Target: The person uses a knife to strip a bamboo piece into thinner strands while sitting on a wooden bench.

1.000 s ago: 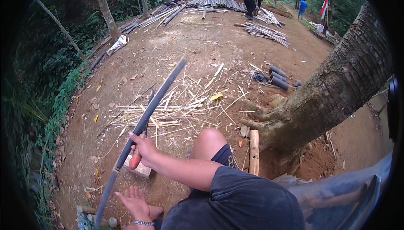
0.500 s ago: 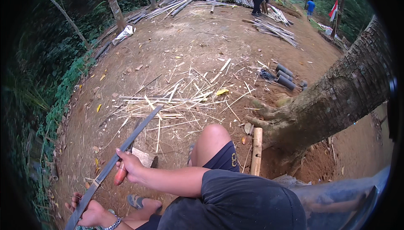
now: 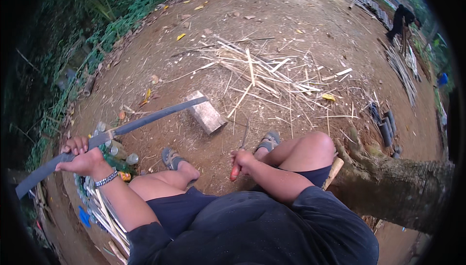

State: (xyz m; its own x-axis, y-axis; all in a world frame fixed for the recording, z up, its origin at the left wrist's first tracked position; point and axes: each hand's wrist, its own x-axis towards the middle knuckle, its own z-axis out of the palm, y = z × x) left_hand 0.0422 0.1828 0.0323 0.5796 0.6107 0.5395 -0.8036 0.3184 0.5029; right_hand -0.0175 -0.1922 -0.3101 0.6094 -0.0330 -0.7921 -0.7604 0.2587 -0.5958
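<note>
My left hand (image 3: 81,157) is closed around a long, dark grey bamboo strip (image 3: 145,121) with a pale node ring. The strip slants from the lower left up to a wooden block (image 3: 206,112) on the ground, where its far end overlaps the block; whether they touch I cannot tell. In my right hand (image 3: 244,161), between my knees, is a knife (image 3: 235,172) with a red-orange handle. Its narrow blade points away from me, apart from the strip. Beyond the block, pale split bamboo pieces (image 3: 262,73) lie heaped on the dirt.
Bottles (image 3: 116,149) and pale sticks (image 3: 104,211) crowd the ground by my left side. At right, a tree trunk (image 3: 403,187) lies close to my knee, with short dark tubes (image 3: 387,128) beyond. A person in black (image 3: 402,21) bends over bamboo at the far right.
My right hand with the knife has come away from the strip to between my knees. The strip's far end now overlaps the block. My view has turned left and down.
</note>
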